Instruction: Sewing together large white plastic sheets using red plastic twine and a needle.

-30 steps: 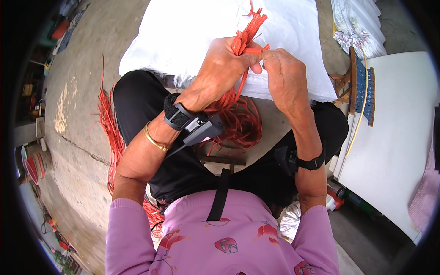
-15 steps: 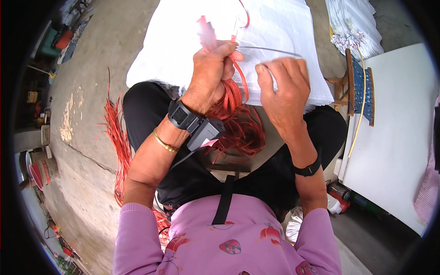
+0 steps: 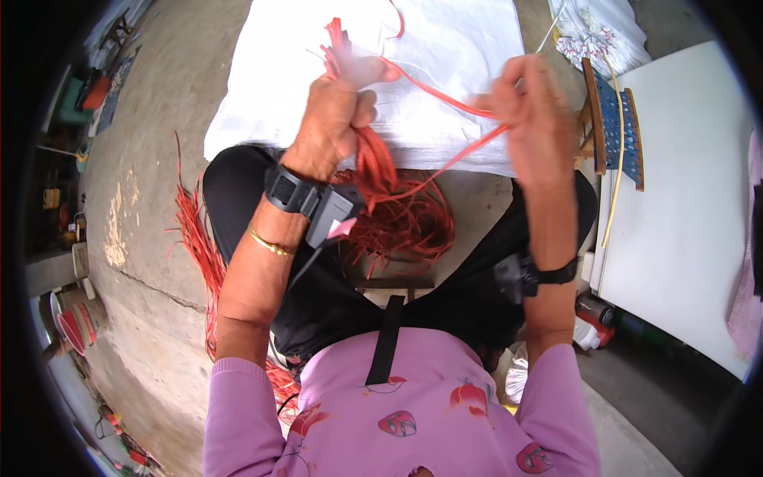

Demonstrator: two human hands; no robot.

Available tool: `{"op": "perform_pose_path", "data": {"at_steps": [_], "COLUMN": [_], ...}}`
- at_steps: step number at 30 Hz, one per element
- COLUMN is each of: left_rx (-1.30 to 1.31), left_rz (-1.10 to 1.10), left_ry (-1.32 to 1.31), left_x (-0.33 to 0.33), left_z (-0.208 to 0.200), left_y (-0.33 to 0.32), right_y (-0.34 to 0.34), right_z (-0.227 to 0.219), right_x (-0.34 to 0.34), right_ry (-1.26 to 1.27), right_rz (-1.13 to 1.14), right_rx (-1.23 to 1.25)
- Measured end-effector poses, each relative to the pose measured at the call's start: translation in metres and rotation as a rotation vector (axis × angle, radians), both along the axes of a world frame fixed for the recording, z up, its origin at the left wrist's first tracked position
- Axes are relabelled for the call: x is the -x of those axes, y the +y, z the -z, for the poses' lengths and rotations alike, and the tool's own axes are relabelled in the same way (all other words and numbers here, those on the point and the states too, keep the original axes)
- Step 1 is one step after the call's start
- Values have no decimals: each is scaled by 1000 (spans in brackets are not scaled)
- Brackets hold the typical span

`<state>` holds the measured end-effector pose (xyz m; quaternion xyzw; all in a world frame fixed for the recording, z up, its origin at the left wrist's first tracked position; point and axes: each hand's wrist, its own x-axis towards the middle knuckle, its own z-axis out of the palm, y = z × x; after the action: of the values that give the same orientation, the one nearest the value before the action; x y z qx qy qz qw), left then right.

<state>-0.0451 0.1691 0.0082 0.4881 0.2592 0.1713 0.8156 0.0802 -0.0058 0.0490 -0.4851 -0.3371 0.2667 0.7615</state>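
My left hand (image 3: pixel 334 119) is closed round a bundle of red plastic strips (image 3: pixel 375 163). The cut ends (image 3: pixel 337 44) stick up above the fist, and the long part hangs below it into a loose tangle (image 3: pixel 409 226) between my knees. A single red strip (image 3: pixel 445 97) runs taut from the left fingers to my right hand (image 3: pixel 528 119), then slants back down to the bundle. The right hand is closed and blurred by motion. A thin, pale rod (image 3: pixel 550 30) shows just above its fingers; its lower end is hidden.
White woven sheets (image 3: pixel 453 40) lie stacked ahead of my knees. More red strips (image 3: pixel 203 238) lie on the concrete floor at the left. A blue and wooden seat (image 3: pixel 624 131) and a white board (image 3: pixel 683 159) stand at the right, with a white sack (image 3: pixel 604 32) behind.
My right hand has moved right and slightly up, drawing out the red strip. The rod, earlier stretched level between the hands, now points up above the right hand. My left hand has shifted slightly left.
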Motion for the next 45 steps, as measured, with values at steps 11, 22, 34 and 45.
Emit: {"op": "perform_pose_path", "data": {"at_steps": [11, 22, 34, 45], "left_rx": [-1421, -1197, -960, -1721], "left_rz": [143, -20, 76, -147], "left_ry": [253, 307, 121, 161], "left_x": [-16, -18, -11, -62], "left_z": [13, -1, -24, -19], "left_y": [-49, -44, -36, -100], "right_y": [-30, -18, -33, -44], "right_z": [35, 27, 22, 12], "right_x": [-56, -30, -62, -58], "right_ry": [-1519, -1219, -1258, -995], "right_rz": [280, 444, 848, 853], "right_rx": [1093, 852, 882, 776]}}
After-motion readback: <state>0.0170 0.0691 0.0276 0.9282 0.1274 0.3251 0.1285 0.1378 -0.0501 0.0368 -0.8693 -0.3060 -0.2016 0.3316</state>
